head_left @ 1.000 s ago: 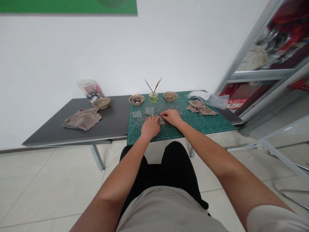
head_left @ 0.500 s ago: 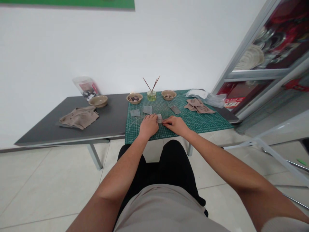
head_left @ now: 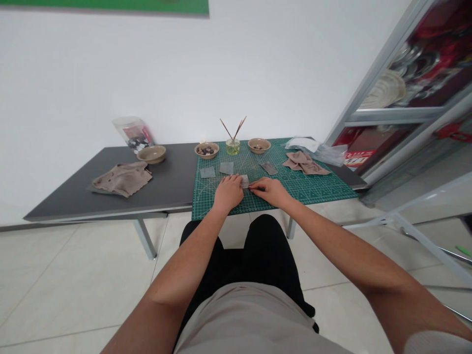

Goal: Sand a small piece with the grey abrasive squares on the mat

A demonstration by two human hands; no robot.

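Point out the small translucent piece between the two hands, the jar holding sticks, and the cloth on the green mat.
Translucent piece [head_left: 245, 181]: head view, its uncovered part.
Jar [head_left: 232, 148]: head view, front wall.
Cloth [head_left: 304, 164]: head view, middle of the folds.

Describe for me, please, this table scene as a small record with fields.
left hand: at left edge of small pale sheet
right hand: fingertips together by its right edge
other sheets: three, on green cutting mat
bowls: two on mat, one on dark table
cup: holds thin sticks
cloths: one on mat, one left of it
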